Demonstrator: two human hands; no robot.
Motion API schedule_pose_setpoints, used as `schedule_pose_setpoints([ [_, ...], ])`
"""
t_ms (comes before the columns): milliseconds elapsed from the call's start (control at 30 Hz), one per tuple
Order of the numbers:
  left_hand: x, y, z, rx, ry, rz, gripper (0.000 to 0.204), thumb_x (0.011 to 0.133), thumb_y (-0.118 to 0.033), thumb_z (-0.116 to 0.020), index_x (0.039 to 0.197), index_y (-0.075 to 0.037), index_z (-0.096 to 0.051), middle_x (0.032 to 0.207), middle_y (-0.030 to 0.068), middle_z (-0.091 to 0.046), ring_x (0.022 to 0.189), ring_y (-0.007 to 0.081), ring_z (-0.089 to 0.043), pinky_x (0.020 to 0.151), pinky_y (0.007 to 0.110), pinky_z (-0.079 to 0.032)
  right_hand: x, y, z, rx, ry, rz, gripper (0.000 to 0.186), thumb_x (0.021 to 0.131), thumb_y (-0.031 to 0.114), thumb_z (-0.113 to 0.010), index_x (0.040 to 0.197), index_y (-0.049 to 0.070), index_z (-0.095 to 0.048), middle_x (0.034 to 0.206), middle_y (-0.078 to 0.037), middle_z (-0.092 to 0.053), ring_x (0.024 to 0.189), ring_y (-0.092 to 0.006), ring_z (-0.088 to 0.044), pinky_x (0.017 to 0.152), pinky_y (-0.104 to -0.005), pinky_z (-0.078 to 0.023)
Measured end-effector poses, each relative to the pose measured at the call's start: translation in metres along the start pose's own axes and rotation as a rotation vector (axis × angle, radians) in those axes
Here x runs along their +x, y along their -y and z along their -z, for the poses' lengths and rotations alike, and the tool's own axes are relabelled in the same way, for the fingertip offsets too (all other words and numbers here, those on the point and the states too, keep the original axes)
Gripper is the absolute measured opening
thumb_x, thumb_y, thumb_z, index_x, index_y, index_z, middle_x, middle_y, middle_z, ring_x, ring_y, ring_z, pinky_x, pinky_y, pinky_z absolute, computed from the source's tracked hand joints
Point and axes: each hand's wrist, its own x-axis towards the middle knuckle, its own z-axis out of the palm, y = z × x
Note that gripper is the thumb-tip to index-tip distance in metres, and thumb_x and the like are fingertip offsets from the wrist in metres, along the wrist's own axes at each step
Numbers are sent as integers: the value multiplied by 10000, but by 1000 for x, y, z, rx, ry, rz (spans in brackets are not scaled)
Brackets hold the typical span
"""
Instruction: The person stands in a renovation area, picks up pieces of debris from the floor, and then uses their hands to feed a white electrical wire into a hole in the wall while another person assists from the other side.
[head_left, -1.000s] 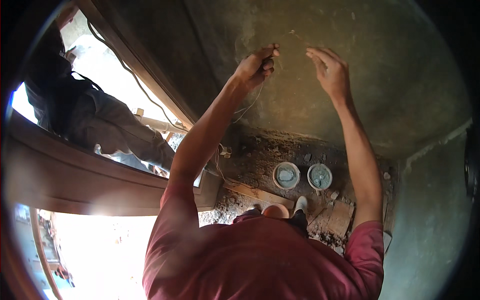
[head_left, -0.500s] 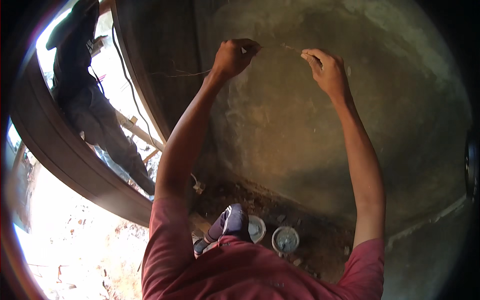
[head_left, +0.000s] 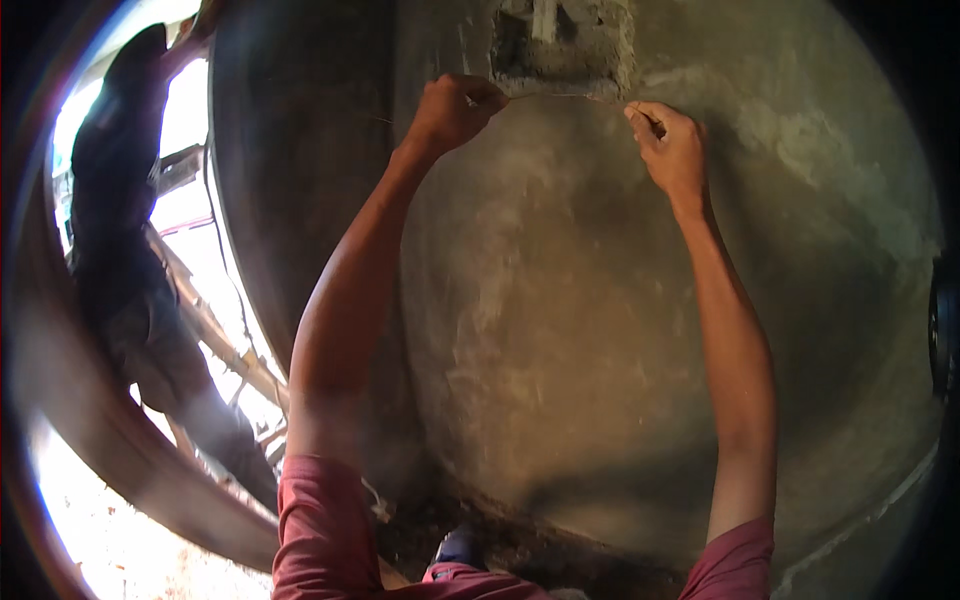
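Both my arms reach up in front of a grey-brown plastered wall (head_left: 560,300). My left hand (head_left: 455,115) is closed, its fingertips pinching one end of a thin wire (head_left: 560,96). At the wire's other end my right hand (head_left: 670,145) is pinched shut, thumb against fingers. The wire runs nearly level between them, just under a rough square recess (head_left: 627,50) cut into the wall. A loose tail of it seems to show left of my left hand, very faint. How the wire ends inside my fingers is hidden.
A brown frame (head_left: 130,420) curves around a bright opening on the left. Beyond it a person in dark clothes (head_left: 120,190) stands near wooden poles (head_left: 215,330). Dark rubble (head_left: 500,515) lies along the wall's foot. A round black object (head_left: 940,325) sits at the right rim.
My view has tilted up, bringing the wall recess into sight and taking the buckets out. The wire now spans the gap between my hands. The person outside has shifted in the picture.
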Motion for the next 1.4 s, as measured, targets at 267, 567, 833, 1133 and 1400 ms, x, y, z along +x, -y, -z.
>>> schedule_pose_setpoints([
  [267, 129, 31, -31, 444, 19, 61, 212, 778, -227, -602, 905, -95, -710, 952, 171, -671, 902, 337, -650, 828, 421, -510, 100, -44, -81, -162, 24, -198, 171, 793, 137, -660, 851, -22, -684, 692, -143, -670, 631, -212, -670, 618, -326, -520],
  [567, 166, 71, -74, 452, -45, 28, 207, 789, -100, -561, 933, -21, -688, 955, 193, -663, 931, 354, -647, 791, 431, -530, 137, -96, -141, -221, -27, -315, 136, 806, 98, -643, 790, -34, -674, 579, -78, -630, 521, -121, -609, 553, -292, -486],
  [833, 186, 87, -75, 248, -163, 106, 229, 762, -131, -584, 905, 17, -684, 955, 258, -646, 931, 391, -635, 810, 439, -520, 156, -101, -137, -128, -161, -128, 178, 830, 145, -610, 849, -15, -686, 623, -87, -647, 549, -126, -626, 581, -272, -482],
  [1133, 200, 106, -77, -258, -125, 259, 298, 712, -202, -609, 885, 27, -690, 952, 237, -663, 939, 360, -644, 837, 416, -487, 182, -66, -122, -283, -10, 99, 203, 839, 183, -626, 905, -1, -680, 682, -109, -655, 551, -138, -598, 584, -294, -481],
  [1400, 177, 68, -112, -979, -148, 194, 175, 838, -100, -560, 890, 4, -691, 679, 37, -586, 558, 95, -456, 519, 263, -382, 190, -42, -129, -263, 249, -74, 189, 808, 159, -649, 910, 4, -682, 729, -125, -670, 562, -161, -596, 587, -324, -486],
])
